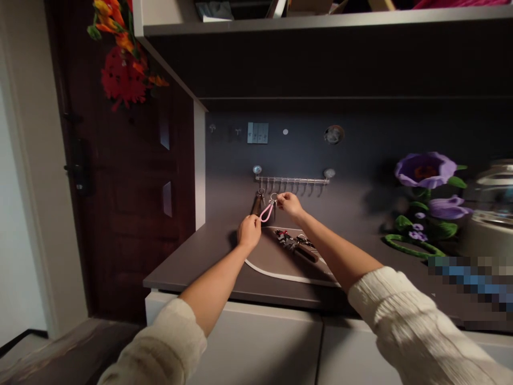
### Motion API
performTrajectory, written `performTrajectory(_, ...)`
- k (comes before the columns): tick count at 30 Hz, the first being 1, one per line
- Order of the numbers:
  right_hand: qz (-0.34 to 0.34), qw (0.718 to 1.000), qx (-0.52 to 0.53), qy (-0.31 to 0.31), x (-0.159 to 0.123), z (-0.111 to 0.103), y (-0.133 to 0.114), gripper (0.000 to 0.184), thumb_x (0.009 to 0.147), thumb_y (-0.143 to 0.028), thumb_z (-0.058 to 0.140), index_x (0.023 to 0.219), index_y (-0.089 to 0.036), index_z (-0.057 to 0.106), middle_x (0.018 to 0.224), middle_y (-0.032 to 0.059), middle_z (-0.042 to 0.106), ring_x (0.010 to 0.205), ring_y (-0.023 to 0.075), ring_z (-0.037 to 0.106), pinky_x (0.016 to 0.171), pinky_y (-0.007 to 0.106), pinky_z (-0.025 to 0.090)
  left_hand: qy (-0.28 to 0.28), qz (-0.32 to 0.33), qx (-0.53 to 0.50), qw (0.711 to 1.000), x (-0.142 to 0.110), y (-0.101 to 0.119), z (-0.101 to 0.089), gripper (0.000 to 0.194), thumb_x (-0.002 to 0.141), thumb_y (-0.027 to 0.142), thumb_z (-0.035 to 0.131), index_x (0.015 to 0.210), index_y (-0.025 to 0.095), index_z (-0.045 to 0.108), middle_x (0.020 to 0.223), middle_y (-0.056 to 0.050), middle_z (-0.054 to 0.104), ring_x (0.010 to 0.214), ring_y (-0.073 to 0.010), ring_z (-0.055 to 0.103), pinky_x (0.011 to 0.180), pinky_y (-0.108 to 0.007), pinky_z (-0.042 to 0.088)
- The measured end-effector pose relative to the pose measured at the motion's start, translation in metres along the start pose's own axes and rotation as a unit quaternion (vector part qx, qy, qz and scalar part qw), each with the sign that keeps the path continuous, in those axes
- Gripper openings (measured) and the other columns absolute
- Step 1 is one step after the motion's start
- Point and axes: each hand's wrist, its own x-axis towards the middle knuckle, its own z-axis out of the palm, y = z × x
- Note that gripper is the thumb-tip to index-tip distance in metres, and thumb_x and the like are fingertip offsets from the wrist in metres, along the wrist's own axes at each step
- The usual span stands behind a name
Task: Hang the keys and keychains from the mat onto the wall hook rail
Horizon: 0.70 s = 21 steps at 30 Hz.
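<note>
Both my arms reach out to a metal hook rail (292,181) on the dark wall above a counter. My left hand (249,231) is closed, pinching the lower end of a pink strap (266,212). My right hand (289,205) is closed on the key ring (273,198) at the strap's upper end, just below the rail's left hooks. A brown key fob (257,203) hangs from the leftmost hook beside the strap. Below my hands, a shallow tray (276,270) holds more keys (294,243).
The grey counter (192,262) ends at a dark wooden door (120,187) on the left. Purple artificial flowers (427,200) and a metal pot (491,208) stand at the right. A shelf (320,21) runs overhead, with red and orange flowers (120,59) on the door.
</note>
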Motion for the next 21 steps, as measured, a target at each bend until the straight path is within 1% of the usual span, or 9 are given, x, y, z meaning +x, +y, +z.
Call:
performTrajectory(5,0.051,0.997,0.032,0.041,0.019,0.012,-0.012,0.012,0.072,-0.017,0.049,0.060,-0.014,0.048,0.051,-0.0001,0.050,0.047,0.0063,0.045,0.047,0.018,0.039,0.007,-0.012,0.018,1.000,-0.001,0.001,-0.002,0.024,0.084,0.026,0.036,0.078,0.019,0.058,0.082,-0.008,0.061,0.078,-0.0173,0.055,0.068,-0.028,0.038)
performTrajectory(9,0.076,0.992,0.078,0.060,0.026,0.023,-0.018,0.017,0.072,-0.012,0.048,0.055,-0.014,0.046,0.045,-0.0019,0.046,0.040,0.0053,0.039,0.042,0.018,0.036,0.006,-0.010,0.025,1.000,-0.001,0.002,-0.002,0.024,0.084,0.026,0.036,0.078,0.019,0.058,0.083,-0.008,0.061,0.077,-0.0175,0.055,0.068,-0.028,0.038)
performTrajectory(14,0.137,0.972,0.160,0.105,0.036,0.034,-0.024,0.017,0.074,-0.007,0.047,0.058,-0.013,0.048,0.044,-0.0019,0.047,0.039,0.0050,0.042,0.041,0.016,0.038,-0.006,-0.018,0.048,0.999,-0.003,0.004,-0.002,0.024,0.084,0.026,0.036,0.081,0.018,0.059,0.087,-0.007,0.062,0.079,-0.0160,0.055,0.069,-0.026,0.037)
performTrajectory(17,0.144,0.968,0.169,0.116,0.042,0.038,-0.025,0.017,0.075,-0.008,0.049,0.058,-0.013,0.048,0.043,-0.0023,0.046,0.039,0.0044,0.042,0.039,0.014,0.038,-0.012,-0.020,0.060,0.998,-0.003,0.006,-0.002,0.024,0.085,0.025,0.036,0.082,0.018,0.059,0.088,-0.007,0.062,0.081,-0.0152,0.055,0.070,-0.025,0.037)
performTrajectory(21,0.157,0.964,0.176,0.126,0.046,0.041,-0.022,0.017,0.075,-0.007,0.050,0.059,-0.014,0.047,0.043,-0.0025,0.045,0.040,0.0052,0.043,0.039,0.014,0.040,-0.022,-0.024,0.068,0.997,-0.003,0.007,-0.003,0.025,0.085,0.025,0.036,0.081,0.018,0.059,0.087,-0.006,0.061,0.080,-0.0147,0.055,0.071,-0.024,0.037)
